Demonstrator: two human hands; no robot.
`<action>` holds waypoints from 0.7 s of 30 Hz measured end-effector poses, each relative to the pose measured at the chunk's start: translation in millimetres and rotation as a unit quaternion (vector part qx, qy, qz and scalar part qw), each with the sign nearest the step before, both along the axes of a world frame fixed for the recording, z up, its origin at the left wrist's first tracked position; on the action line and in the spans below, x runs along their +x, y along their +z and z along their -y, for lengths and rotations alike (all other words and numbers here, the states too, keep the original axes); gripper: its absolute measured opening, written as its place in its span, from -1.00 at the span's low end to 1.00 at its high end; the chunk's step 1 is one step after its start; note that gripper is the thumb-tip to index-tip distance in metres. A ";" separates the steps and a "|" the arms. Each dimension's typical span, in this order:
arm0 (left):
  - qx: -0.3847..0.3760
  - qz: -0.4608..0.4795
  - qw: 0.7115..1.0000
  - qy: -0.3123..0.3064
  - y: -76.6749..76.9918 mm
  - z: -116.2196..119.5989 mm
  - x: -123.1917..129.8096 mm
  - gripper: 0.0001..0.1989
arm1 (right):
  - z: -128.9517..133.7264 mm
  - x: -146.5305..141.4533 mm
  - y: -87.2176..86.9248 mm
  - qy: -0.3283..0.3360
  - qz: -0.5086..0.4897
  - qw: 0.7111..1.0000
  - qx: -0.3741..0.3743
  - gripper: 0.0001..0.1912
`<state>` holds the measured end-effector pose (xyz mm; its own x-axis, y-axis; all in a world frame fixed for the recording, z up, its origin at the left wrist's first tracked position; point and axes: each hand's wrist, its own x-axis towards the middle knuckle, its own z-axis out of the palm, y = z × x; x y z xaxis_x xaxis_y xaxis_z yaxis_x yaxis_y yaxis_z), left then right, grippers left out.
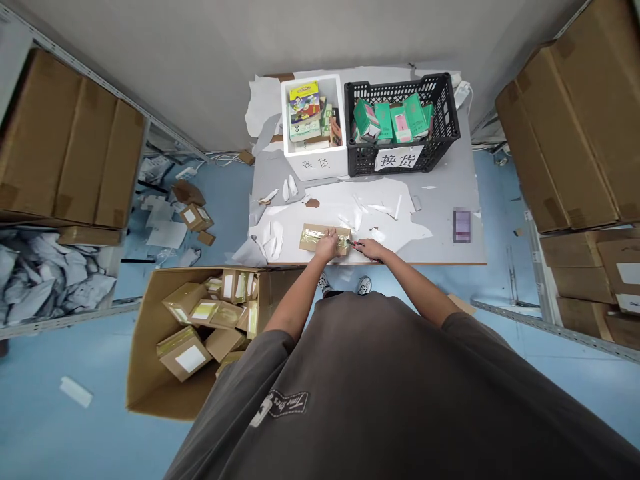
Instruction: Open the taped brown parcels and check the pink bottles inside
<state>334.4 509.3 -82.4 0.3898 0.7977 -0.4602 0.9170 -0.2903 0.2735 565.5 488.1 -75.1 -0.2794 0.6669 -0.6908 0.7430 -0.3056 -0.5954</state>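
A small brown cardboard box (311, 235) with shiny tape along its top lies near the front edge of the table. My left hand (327, 245) presses and grips it from above, fingers partly bent over the top. At the box's right end, my right hand (369, 249) is closed around a slim red-and-black box cutter (357, 245). Its tip meets the box's right end; the exact contact is too small to make out. Torn white paper scraps (273, 240) lie left of the box, with more beyond it.
A white bin (314, 167) of small boxes and a black crate (440, 143) of green boxes stand at the table's back. A phone-like purple object (462, 225) lies right. A large carton (145, 360) of parcels stands lower left. Shelves with cartons (565, 133) flank both sides.
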 end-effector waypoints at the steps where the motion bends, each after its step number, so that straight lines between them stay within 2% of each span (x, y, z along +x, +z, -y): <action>1: 0.001 -0.002 1.000 0.000 0.1 -0.7 0.7 -0.14 | -0.3 1.3 0.9 0.001 -0.007 1.000 -0.008 -0.72; 6: -0.008 -0.008 1.000 -0.007 -1.4 -2.8 1.5 -0.02 | 9.2 1.5 -1.2 -0.025 -0.036 0.999 -0.025 -0.73; 12: -0.010 0.021 1.000 -0.003 1.9 -6.4 -5.2 0.04 | 45.2 -6.4 -9.1 -0.029 -0.048 0.998 -0.009 -0.73; 17: 0.004 0.044 0.999 -0.007 10.1 -23.1 -18.8 -0.35 | 56.6 -1.3 -3.9 -0.070 -0.045 0.996 -0.015 -0.71; 19: 0.015 0.011 1.000 -0.002 7.7 -29.7 -20.9 -0.32 | 54.0 3.4 1.0 -0.096 -0.037 0.995 -0.004 -0.66; 21: 0.007 -0.017 1.000 0.003 1.5 -34.2 -20.1 -0.19 | 49.0 6.0 5.7 -0.112 -0.022 0.993 0.027 -0.60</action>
